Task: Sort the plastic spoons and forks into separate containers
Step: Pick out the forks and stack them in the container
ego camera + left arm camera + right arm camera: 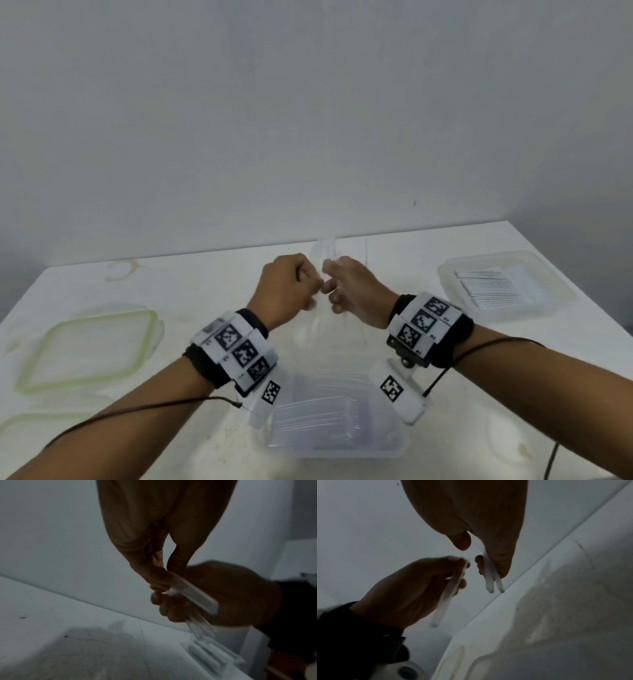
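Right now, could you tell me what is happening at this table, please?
A person is sorting clear plastic cutlery. Both hands are raised together above the near container, which holds a pile of clear pieces. The left hand pinches one handle; the right hand grips two handles. Whether these are spoons or forks cannot be told. A second container at far right already holds a stack, and a green-rimmed lid lies at left.

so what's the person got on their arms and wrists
Bare forearms, no sleeves. Each wrist has a black band carrying white blocks printed with black square markers: left wrist rig, right wrist rig. A thin black cable trails back along each forearm.
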{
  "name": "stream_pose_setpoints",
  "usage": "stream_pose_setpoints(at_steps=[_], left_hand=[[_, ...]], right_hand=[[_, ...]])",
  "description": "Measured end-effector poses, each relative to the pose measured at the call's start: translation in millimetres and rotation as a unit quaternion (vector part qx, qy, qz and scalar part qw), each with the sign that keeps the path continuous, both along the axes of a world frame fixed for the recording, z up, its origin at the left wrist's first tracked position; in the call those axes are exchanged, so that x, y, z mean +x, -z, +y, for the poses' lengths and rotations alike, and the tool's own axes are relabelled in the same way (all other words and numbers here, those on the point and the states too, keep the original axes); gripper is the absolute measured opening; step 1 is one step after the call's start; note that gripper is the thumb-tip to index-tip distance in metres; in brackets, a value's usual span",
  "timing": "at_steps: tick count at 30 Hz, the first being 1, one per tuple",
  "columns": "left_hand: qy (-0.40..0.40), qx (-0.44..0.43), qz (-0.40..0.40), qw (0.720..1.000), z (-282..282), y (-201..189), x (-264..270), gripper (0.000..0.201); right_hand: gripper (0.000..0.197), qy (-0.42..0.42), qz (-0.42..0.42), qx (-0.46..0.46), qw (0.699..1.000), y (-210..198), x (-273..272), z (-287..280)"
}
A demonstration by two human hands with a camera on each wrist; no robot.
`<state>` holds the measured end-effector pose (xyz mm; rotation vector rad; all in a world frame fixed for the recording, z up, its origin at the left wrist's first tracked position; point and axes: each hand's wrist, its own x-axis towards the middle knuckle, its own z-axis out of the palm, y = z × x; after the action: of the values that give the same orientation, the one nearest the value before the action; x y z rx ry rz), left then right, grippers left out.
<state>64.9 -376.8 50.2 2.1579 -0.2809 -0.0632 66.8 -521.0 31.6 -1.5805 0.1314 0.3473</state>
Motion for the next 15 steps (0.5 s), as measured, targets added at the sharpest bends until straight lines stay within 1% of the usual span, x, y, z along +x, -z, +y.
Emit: stream_pose_setpoints(at_steps=[2, 4, 6, 8, 10, 11, 13, 14, 15], left_hand=[[0.007, 0.043, -0.045, 0.998, -11.4, 5.9, -7.4, 0.008], [0.011, 0.067, -0.068, 0.995, -13.4, 8.9, -8.1, 0.01], [0.058, 0.075, -0.05, 0.994, -10.2, 7.0, -6.3, 0.016], [0.111, 0.089, -0.021, 0.99, -4.0, 2.7, -5.5, 0.024], [0.129, 0.094, -0.008, 0.987, 3.3, -0.6, -2.2, 0.027], [0.118, 0.088, -0.013, 0.989, 6.5, -1.6, 0.1, 0.026], [0.049, 0.047, -0.039, 0.997, 10.8, -0.9, 5.4, 0.019], [0.011, 0.005, -0.035, 0.999, 11.7, -1.6, 7.0, 0.014], [-0.003, -0.046, -0.006, 0.999, 12.0, -3.0, 8.1, 0.014]], right_hand=[[0.036, -0.014, 0.012, 0.053, 0.998, 3.6, -3.7, 9.4], [0.042, -0.006, 0.029, 0.089, 0.996, 5.2, -6.0, 12.1], [0.044, -0.003, 0.038, 0.098, 0.994, 4.6, -6.7, 9.8], [0.045, -0.024, 0.042, 0.083, 0.995, 1.4, -9.2, 7.1], [0.041, -0.043, 0.05, 0.088, 0.994, -1.9, -11.5, 5.2], [0.037, -0.044, 0.056, 0.098, 0.993, -4.2, -12.9, 4.1], [0.024, -0.03, 0.068, 0.122, 0.99, -8.2, -15.4, 2.6], [0.019, -0.029, 0.07, 0.139, 0.987, -9.9, -17.2, 3.3], [0.018, -0.039, 0.071, 0.159, 0.984, -11.2, -19.0, 4.7]])
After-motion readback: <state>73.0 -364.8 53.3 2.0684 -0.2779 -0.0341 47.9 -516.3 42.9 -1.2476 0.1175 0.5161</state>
